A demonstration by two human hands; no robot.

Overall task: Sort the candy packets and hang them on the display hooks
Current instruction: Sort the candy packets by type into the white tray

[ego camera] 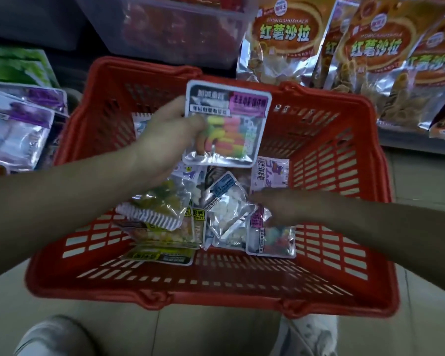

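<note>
- The left hand (165,140) grips a rainbow candy packet (231,119), held upright above the red basket (216,294), near its far rim.
- The right hand (280,209) is down among the loose packets (226,217) in the basket; it is blurred, so its grip is unclear.
- Snack bags (283,39) crowd the far right corner.

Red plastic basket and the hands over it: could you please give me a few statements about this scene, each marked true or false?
1. The left hand holds a clear packet of rainbow-striped candy above the red plastic basket. True.
2. The right hand is raised outside the basket. False: it reaches down among the packets inside it.
3. The basket holds nothing. False: several candy packets lie in it, among them a clear packet of white candy.
4. Beyond the basket, to the right, stand orange foil snack bags. True.
</note>
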